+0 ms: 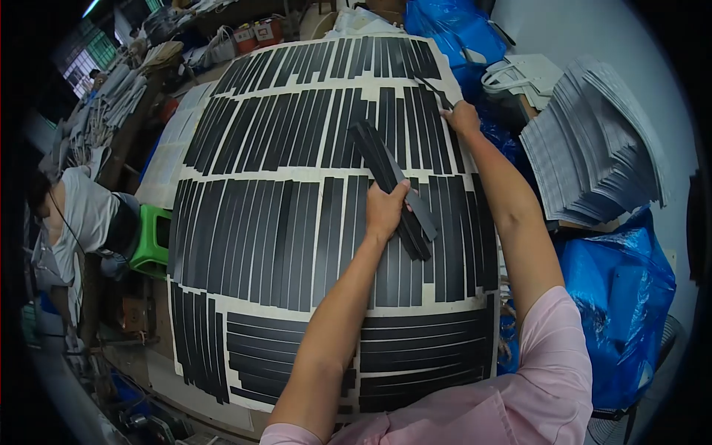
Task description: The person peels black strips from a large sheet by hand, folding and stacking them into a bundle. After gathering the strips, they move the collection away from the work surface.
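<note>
Black strips (245, 237) lie in several rows on a pale board (263, 299), most running away from me and the nearest ones mostly sideways. My left hand (386, 210) is wrapped round a bundle of black strips (380, 157), held slanted over the middle right of the board. Near the board's far right edge, my right hand (463, 119) is closed on the near end of a dark strip (437, 92), which slants away to the left over the far rows.
A co-worker (81, 211) sits at the left beside a green stool (152, 241). Stacked grey sheets (593, 148) stand at the right, above a blue plastic-wrapped bundle (619, 297). White bags (523, 78) and blue plastic (452, 30) lie beyond the board's right side.
</note>
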The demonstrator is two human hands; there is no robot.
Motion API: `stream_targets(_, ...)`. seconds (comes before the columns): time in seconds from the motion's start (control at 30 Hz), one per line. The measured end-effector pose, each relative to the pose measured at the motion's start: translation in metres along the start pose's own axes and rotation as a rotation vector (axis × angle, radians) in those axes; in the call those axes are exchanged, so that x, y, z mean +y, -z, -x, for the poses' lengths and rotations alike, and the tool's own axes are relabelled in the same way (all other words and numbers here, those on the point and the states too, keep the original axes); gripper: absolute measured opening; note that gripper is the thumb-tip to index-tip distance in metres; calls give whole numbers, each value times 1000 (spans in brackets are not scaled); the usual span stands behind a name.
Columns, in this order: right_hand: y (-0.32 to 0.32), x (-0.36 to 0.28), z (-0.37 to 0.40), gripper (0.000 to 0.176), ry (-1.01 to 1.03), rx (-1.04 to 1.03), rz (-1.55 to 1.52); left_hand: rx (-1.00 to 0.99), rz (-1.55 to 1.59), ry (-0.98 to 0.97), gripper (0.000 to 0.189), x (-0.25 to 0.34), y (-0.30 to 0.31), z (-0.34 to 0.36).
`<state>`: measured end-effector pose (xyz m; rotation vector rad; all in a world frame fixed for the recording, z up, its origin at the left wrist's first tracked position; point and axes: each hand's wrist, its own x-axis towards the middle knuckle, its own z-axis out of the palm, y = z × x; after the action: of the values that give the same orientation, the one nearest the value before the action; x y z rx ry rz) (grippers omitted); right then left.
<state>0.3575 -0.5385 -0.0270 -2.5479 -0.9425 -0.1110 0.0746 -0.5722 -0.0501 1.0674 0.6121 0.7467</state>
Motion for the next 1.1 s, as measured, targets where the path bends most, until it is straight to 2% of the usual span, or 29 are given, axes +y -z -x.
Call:
stream_targets(0.1,-8,3,-7,36,40,-3,40,-4,-2,-5,14,-1,3,-2)
stream_targets(0.27,-23,1,-16,20,334,-45,328,-15,-24,0,14,-1,2,-3)
stream_targets(0.3,-22,1,-16,20,337,-44,315,-5,-28,3,14,-3,2,-3)
stream_targets(0.43,-20,30,-19,21,237,-14,142,-15,-42,10,14,-7,3,-3)
stream_targets(0.5,-28,43,-18,23,-1,233,-89,-28,-31,14,15,-5,0,-4)
stream_targets(0.57,-35,54,-19,24,-47,276,-154,-19,-58,4,16,-4,1,-2)
stream_targets(0.67,-22,59,-8,20,-4,224,-110,-10,-77,16,17,-2,0,0)
stream_targets(0.87,-16,39,2,26,-34,-133,-8,1,-105,2,16,-1,-3,0)
stream_targets(0.9,-8,33,11,26,-37,-131,-13,7,-109,0,15,1,-3,1)
stream_targets(1.0,7,30,28,22,-93,-98,-54,2,-91,-3,15,0,-3,1)
stream_targets(1.07,10,47,21,18,16,17,18,2,-83,6,15,-4,-4,1)
stream_targets(1.1,33,46,20,17,170,226,-126,13,-79,3,14,-4,-2,-2)
